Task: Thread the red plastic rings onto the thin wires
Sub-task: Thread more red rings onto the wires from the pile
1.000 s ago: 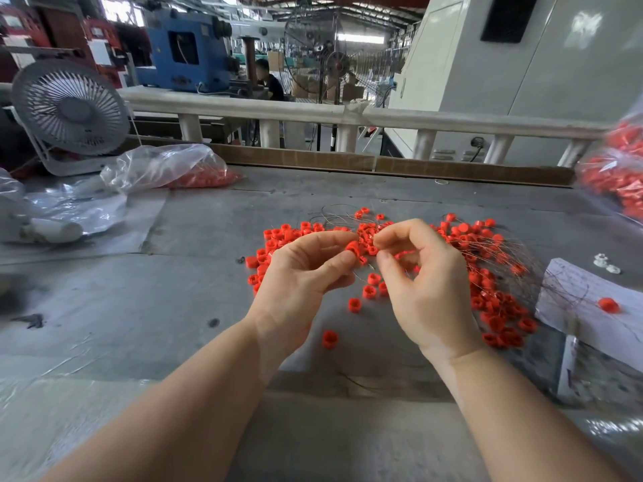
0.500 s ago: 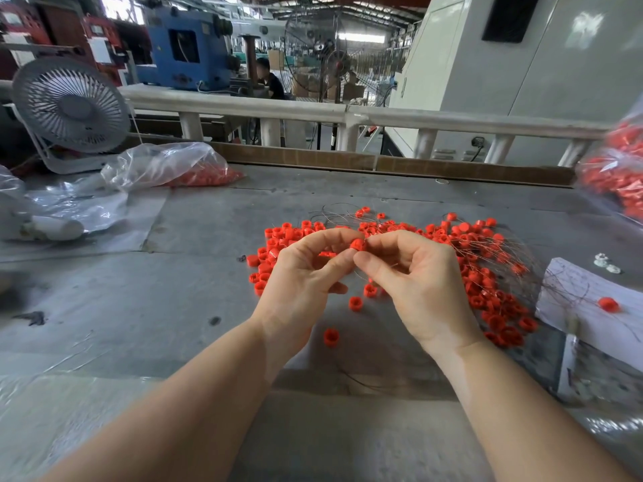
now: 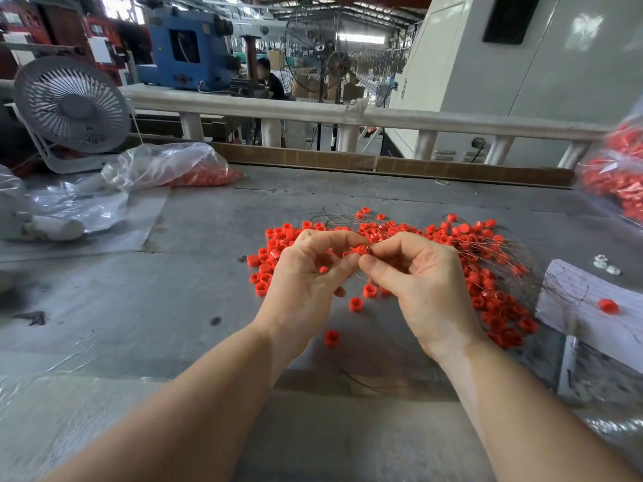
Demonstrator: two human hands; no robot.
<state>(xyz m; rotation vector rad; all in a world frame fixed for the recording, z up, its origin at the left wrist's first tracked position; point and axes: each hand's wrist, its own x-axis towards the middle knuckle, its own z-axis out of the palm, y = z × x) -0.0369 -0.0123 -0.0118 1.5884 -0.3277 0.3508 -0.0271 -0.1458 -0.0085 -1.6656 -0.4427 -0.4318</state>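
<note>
Both hands meet just above the centre of the grey bench. The left hand has its thumb and forefinger curled together, pinching a single red ring at its fingertips, the other fingers loosely bent beneath. The right hand faces it from three o'clock, fingers curled, thumb and forefinger nipping a thin wire whose end meets the ring; whether the wire has entered the ring's hole cannot be told. Behind and to the right of the hands, from twelve round to four o'clock, lies the pile of loose red rings, with a tangle of thin wires spread over it. A few stray rings sit at six o'clock of the pinch, one of them nearest the wrists. At ten o'clock a clear plastic bag holds more red rings, beside a small white fan. At two o'clock another bag of rings shows, blurred. A white sheet lies at three o'clock with one ring upon it.
</note>
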